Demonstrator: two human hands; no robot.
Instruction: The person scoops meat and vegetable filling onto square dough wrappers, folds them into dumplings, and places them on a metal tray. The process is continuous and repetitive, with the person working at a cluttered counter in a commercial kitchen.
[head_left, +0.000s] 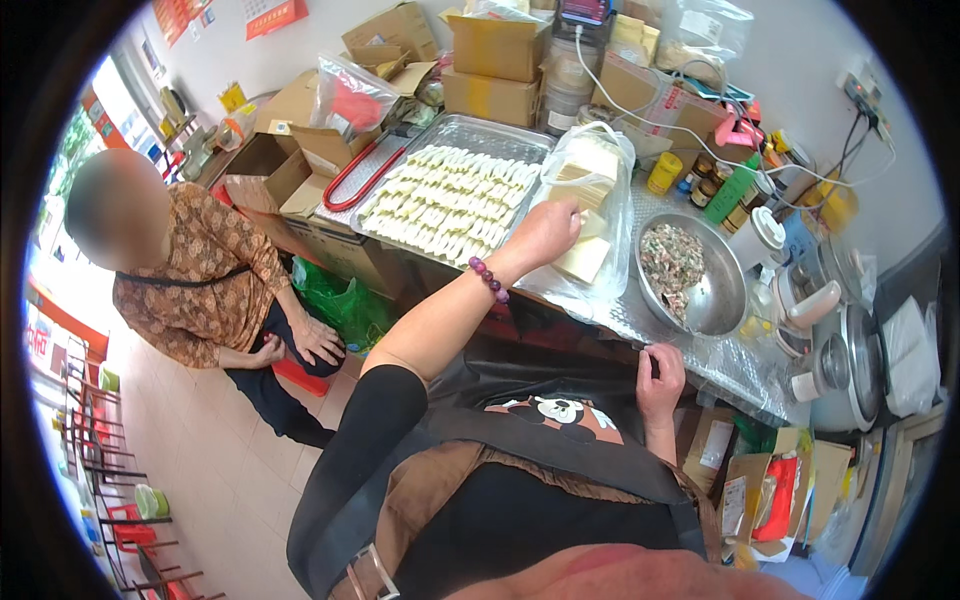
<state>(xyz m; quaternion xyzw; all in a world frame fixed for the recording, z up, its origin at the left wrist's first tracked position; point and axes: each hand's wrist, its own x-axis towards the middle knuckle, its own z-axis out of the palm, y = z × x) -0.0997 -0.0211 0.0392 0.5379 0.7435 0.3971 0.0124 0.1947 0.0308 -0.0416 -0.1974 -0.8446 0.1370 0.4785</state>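
My left hand (547, 234), with a beaded bracelet at the wrist, is curled above the near stack of square dough wrappers (583, 260). Its fingertips are hidden, so I cannot tell whether it holds anything. More wrappers (592, 165) lie behind, on a clear plastic bag (621, 225). Left of them, a metal tray (487, 132) carries several rows of folded wontons (450, 199). To the right a steel bowl (721, 296) contains minced filling with green bits (673, 264). Near the table's front edge, my right hand (660, 384) has bent fingers; its grip is unclear.
On the left sits a person (202, 277), hands at the lap. A red U-shaped handle (346, 196) lies beside the tray. Cardboard boxes (491, 94) line the back. A white cable (645, 112) crosses above jars (705, 191) and a white lidded cup (759, 234).
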